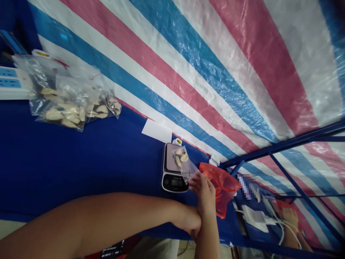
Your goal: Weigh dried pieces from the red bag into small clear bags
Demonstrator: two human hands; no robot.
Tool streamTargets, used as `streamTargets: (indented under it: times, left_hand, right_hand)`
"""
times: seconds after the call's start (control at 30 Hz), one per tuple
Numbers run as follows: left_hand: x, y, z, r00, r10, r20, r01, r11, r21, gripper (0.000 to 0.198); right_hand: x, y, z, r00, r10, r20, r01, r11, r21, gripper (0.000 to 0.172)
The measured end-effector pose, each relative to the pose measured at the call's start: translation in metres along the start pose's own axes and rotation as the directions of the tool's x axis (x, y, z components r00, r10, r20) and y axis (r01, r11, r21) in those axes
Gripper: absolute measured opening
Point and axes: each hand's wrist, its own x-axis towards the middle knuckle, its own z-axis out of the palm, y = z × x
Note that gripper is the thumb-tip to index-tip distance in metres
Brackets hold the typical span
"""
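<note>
A small clear zip bag (185, 167) with several pale dried slices in its bottom end lies over a kitchen scale (167, 158). Its upper end trails off the scale's right side to my right hand (205, 189), whose thumb and fingers pinch it. My left hand (188, 220) is curled closed against my right wrist; whatever its fingers hold, if anything, is hidden. The scale's display shows no figure I can read. Right beside my right hand, a crumpled red plastic bag (221, 185) lies on the blue tabletop (121, 154).
Filled clear bags (71, 115) of slices lie at the left by a white power strip (16, 91). White paper (157, 130) lies behind the scale. A striped sheet (172, 64) hangs behind. Past blue metal bars (293, 140), another person's hand (290, 216) rests near white cables (280, 223).
</note>
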Motion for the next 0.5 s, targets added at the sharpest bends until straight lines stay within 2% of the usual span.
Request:
streamTargets:
  times: [0.1, 0.17, 0.33, 0.4, 0.5]
  left_hand:
    - [-0.004, 0.002, 0.0, 0.989, -0.146, -0.022, 0.147, 0.983, 0.11, 0.024]
    - [-0.009, 0.009, 0.002, 0.978, -0.199, -0.064, 0.208, 0.962, 0.179, 0.026]
    - [-0.018, 0.021, 0.006, 0.975, -0.178, -0.135, 0.207, 0.948, 0.242, 0.023]
    - [-0.018, 0.021, 0.006, 0.972, -0.18, -0.148, 0.212, 0.948, 0.239, 0.023]
    - [-0.018, 0.02, 0.007, 0.968, -0.195, -0.158, 0.224, 0.957, 0.187, 0.027]
  right_hand:
    - [-0.012, 0.003, -0.01, 0.99, -0.032, -0.136, 0.044, 0.995, 0.086, 0.036]
    - [-0.015, 0.003, -0.01, 0.985, -0.047, -0.168, 0.073, 0.986, 0.148, 0.033]
    - [-0.019, 0.004, -0.003, 0.952, -0.129, -0.277, 0.187, 0.963, 0.195, 0.058]
    - [-0.02, 0.005, -0.002, 0.955, -0.162, -0.247, 0.204, 0.967, 0.155, 0.06]
    - [-0.018, 0.009, -0.004, 0.975, -0.174, -0.138, 0.187, 0.979, 0.086, 0.061]
